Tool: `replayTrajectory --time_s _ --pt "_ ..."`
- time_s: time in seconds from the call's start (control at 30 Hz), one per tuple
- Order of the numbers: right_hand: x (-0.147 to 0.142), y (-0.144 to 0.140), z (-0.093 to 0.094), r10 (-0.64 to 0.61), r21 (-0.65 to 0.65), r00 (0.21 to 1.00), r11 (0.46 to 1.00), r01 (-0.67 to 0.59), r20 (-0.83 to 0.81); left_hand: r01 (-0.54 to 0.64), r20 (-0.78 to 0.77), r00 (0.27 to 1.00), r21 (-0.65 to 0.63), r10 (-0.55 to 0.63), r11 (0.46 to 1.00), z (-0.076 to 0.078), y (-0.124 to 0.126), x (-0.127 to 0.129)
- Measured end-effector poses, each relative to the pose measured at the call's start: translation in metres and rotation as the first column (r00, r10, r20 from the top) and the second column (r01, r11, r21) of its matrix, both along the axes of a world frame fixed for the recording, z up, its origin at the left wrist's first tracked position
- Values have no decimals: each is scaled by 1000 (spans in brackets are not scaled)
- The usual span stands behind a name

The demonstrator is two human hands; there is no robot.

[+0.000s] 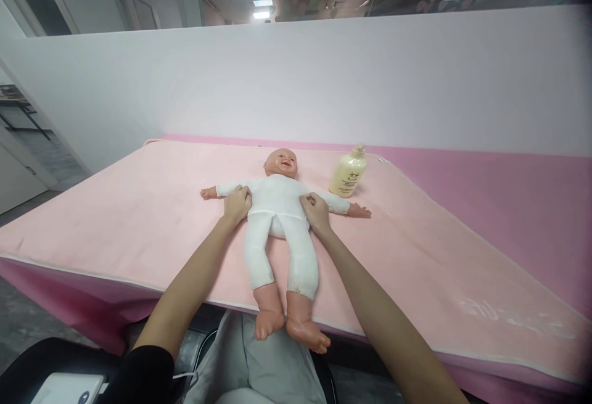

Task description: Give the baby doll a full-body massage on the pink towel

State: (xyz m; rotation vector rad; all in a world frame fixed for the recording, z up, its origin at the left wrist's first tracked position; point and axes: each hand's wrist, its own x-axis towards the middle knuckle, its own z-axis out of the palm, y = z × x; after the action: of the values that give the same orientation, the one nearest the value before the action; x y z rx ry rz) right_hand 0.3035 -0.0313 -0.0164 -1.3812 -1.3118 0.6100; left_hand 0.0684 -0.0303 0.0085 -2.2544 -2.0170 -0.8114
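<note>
A baby doll (279, 206) in white clothes lies on its back on a pink blanket (139, 219), head away from me and feet hanging over the near edge. My left hand (237, 203) grips the doll's torso on its left side, just under the arm. On the other side, my right hand (316, 210) holds the torso the same way. Both arms of the doll stretch out sideways.
A cream lotion pump bottle (348, 173) stands just right of the doll's head. The bed continues to the right under a darker pink sheet (509, 194). A white partition wall (324, 77) runs behind it. A white device (69, 388) sits at the lower left.
</note>
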Motion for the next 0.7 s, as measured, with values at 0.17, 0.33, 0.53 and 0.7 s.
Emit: replayTrajectory --time_s 0.17,0.33,0.53,0.7 --pt "-1 0 2 -13 -3 1000 1000 13 10 1 4 1000 -23 -1 1000 1 0 0" --pt "-1 0 1 -9 12 1000 1000 9 8 -9 14 1000 -46 10 999 1 0 0" --pt "-1 -1 2 -12 7 1000 1000 12 17 -7 27 1000 -36 8 999 1 0 0" --pt "0 -1 2 -12 7 1000 1000 12 18 -7 38 999 -44 9 999 2 -1 1"
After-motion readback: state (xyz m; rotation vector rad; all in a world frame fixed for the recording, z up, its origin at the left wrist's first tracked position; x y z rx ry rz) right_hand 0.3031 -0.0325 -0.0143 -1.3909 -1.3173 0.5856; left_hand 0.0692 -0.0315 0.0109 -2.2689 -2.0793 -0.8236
